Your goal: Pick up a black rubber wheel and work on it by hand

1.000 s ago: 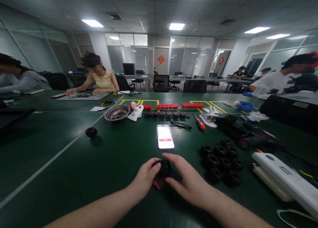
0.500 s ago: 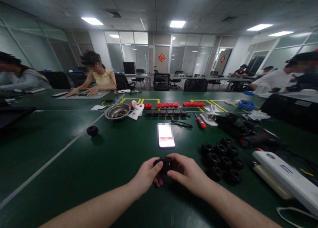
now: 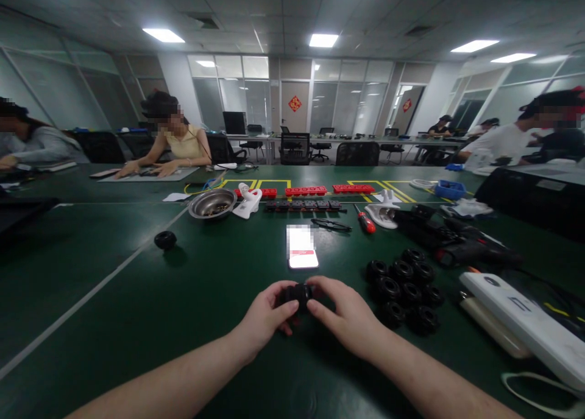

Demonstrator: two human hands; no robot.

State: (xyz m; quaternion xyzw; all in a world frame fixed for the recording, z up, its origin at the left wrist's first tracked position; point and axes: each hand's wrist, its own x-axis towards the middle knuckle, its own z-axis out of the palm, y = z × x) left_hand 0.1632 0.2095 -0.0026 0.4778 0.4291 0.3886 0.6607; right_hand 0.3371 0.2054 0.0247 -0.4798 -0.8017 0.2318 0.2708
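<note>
My left hand [image 3: 269,312] and my right hand [image 3: 340,306] together grip a small black wheel [image 3: 300,296] above the table's near middle. The left fingers wrap round its left side, with the thumb on the near face. From the right, my right thumb and fingers pinch it. A pile of several similar black wheels [image 3: 409,291] lies right of my right hand. One more black wheel [image 3: 165,240] sits alone at the left. Just beyond my hands lies a phone [image 3: 302,246] with its screen lit.
Farther back are a metal bowl [image 3: 212,204] with small parts, red plastic strips [image 3: 305,191], a black strip [image 3: 305,206], glasses [image 3: 331,225] and a red screwdriver [image 3: 365,221]. A white power bank-like device [image 3: 512,303] lies at right. Other people sit around the table.
The wheel has turned slightly between my hands, and my left thumb has shifted lower on it. The whole view has moved a little; the other table items stay in place.
</note>
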